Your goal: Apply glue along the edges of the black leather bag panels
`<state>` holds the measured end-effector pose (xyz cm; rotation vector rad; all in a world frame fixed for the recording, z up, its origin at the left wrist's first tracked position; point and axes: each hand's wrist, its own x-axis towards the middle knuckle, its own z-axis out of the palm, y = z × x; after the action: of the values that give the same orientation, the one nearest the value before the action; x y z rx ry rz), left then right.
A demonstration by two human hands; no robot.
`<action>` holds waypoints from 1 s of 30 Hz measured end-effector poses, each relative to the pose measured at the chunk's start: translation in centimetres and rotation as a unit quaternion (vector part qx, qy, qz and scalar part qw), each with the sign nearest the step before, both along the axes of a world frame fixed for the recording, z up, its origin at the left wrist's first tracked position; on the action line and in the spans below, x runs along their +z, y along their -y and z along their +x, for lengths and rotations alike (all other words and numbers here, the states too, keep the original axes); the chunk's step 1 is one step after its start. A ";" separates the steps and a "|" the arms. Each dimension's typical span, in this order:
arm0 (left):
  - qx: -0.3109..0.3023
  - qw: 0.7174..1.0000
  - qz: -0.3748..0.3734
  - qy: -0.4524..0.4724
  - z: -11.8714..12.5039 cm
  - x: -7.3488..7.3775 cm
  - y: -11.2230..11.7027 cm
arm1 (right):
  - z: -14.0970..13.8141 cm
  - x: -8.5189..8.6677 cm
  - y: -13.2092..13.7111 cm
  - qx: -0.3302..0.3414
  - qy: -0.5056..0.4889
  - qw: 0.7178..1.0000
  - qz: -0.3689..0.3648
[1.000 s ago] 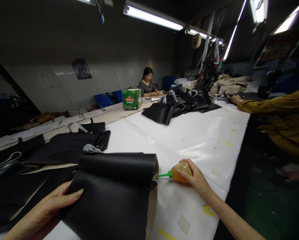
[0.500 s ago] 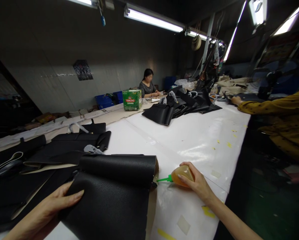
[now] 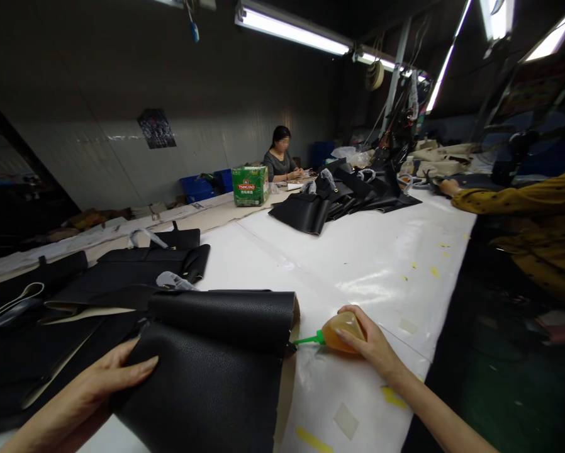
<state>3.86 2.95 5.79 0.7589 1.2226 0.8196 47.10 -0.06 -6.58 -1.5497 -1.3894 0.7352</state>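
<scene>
A folded black leather piece (image 3: 216, 358) lies in front of me on the white table (image 3: 367, 264). My left hand (image 3: 103, 384) grips its left edge, thumb on top. My right hand (image 3: 372, 343) is wrapped round a small amber squeeze bottle (image 3: 341, 330). The bottle's green nozzle (image 3: 306, 340) points left and touches the right end of the leather's fold.
More black leather pieces (image 3: 122, 274) lie at my left, and another pile (image 3: 348, 195) sits further up the table. A green carton (image 3: 249, 185) stands beyond it. A person sits at the far end (image 3: 279, 162). A yellow sleeve and hand (image 3: 509, 198) reach in from the right.
The bottle's nozzle has moved slightly left, closer to the leather's fold. My left hand has kept its hold.
</scene>
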 end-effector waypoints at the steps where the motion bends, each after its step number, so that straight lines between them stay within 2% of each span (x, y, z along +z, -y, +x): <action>1: -0.018 1.000 0.003 0.004 0.0 0.1 0.0 | 0.0 -0.1 -0.1 -0.002 -0.004 1.000 0.000; 6: -0.049 0.999 0.005 0.005 0.4 0.7 0.1 | -0.1 -0.7 -0.6 -0.037 -0.020 0.999 0.003; 9: -0.048 0.999 0.008 0.013 0.5 0.7 0.3 | -0.7 -0.6 0.3 -0.027 -0.039 0.999 -0.007; 14: -0.035 0.999 0.001 0.005 0.3 0.2 0.5 | -1.7 0.4 2.4 -0.053 -0.080 0.995 -0.013; 23: -0.045 0.999 0.020 0.015 0.8 1.1 1.0 | -2.3 0.6 3.7 -0.040 -0.099 0.994 -0.036; 30: -0.002 1.000 0.007 0.002 1.2 1.3 1.5 | -2.6 0.5 3.8 -0.068 -0.077 0.994 -0.025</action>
<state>5.05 1.47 7.11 0.7699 1.2125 0.8268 44.52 -3.87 -6.04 -1.5740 -1.1490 0.7931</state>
